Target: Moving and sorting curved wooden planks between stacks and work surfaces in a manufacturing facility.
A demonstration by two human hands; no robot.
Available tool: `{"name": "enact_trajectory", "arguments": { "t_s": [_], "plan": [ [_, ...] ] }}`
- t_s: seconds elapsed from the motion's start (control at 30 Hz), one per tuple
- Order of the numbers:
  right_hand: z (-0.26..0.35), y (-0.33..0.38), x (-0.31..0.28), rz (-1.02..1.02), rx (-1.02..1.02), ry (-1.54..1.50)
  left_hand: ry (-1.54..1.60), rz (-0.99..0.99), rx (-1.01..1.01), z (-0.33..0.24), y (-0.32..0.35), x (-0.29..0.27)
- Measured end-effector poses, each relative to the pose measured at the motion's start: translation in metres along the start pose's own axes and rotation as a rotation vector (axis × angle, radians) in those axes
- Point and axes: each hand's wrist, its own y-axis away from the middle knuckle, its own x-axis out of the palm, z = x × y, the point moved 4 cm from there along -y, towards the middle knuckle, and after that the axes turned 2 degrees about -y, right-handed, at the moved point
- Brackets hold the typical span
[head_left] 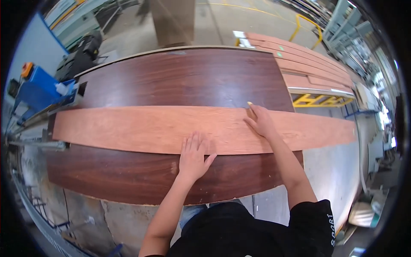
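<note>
Fingers spread flat on a pale veneer strip, one hand pinching a small yellowish piece at its far edge.

Left hand point(193, 155) lies palm down with fingers point(191, 143) wide apart on the near edge of the veneer strip point(128, 128), holding nothing, probably to pin the thin sheet so it cannot slide. Right hand point(260, 121) reaches to the strip's far edge, its fingertips closed narrowly on a small yellowish piece point(249, 103), perhaps chalk, tip against the surface as if marking there. The strip is long, light reddish-brown, with fine grain running lengthwise; it lies across the middle of a dark mahogany-coloured panel point(184, 77) and overhangs the panel's right edge. More pale strips point(308, 60) are stacked beyond the panel's far right corner, and a blue machine point(40, 88) sits off its left edge.
</note>
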Motion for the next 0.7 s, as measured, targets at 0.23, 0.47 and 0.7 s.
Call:
{"name": "enact_trajectory", "arguments": {
  "t_s": [0.23, 0.47, 0.7],
  "plan": [
    [-0.08, 0.046, -0.047, -0.106, 0.191, 0.014, -0.097, 0.075, 0.077, -0.037, -0.027, 0.04],
    [-0.216, 0.077, -0.118, 0.094, 0.626, -0.047, -0.107, -0.062, 0.01, -0.06, -0.122, 0.094],
    [-0.314, 0.07, -0.128, 0.443, 0.5, -0.263, -0.025, -0.184, -0.225, -0.077, -0.166, 0.101]
  ]
}}
